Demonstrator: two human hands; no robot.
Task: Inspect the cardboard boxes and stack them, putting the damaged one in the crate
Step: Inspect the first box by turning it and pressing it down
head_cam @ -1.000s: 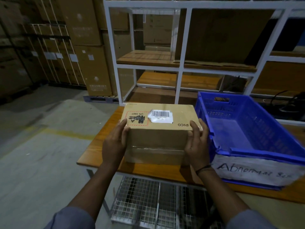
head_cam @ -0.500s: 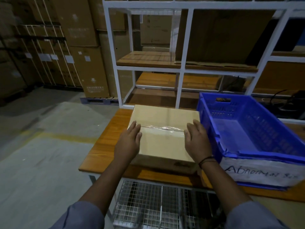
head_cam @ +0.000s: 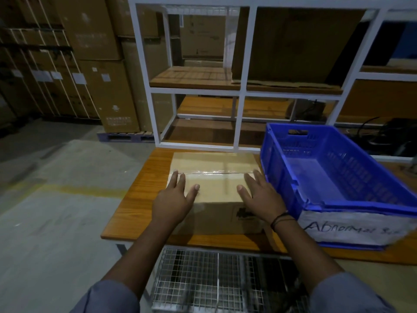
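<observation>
Head view, near to far. Two grey-blue sleeves [head_cam: 108,299] enter from the lower edge; between them lies a wire-mesh rack [head_cam: 198,279], set below the front edge of the desk [head_cam: 140,199]. Both forearms reach forward over that edge. The left hand [head_cam: 174,199] and the right hand [head_cam: 259,197] lie flat on the top face of a cardboard box [head_cam: 214,175] with fingers straight and spread, gripping nothing. The right wrist carries a dark band [head_cam: 281,219].

The cardboard box rests on the wood-grain desk, its top sealed by a strip of clear tape [head_cam: 214,172] that runs from side to side just beyond the fingertips. A dark printed mark [head_cam: 244,214] shows on its near face, too dim to read.

Just beside the box, to the right, stands a blue plastic crate [head_cam: 279,172] – whether the two touch cannot be told. A white label [head_cam: 352,229] on the crate's near wall begins with the handwritten word "Abnormal".

Behind the desk rises a white metal shelf frame [head_cam: 239,118] with wooden boards. Far left, tall stacked cartons [head_cam: 101,64] stand on a pallet [head_cam: 126,136] on the concrete floor [head_cam: 56,199].
</observation>
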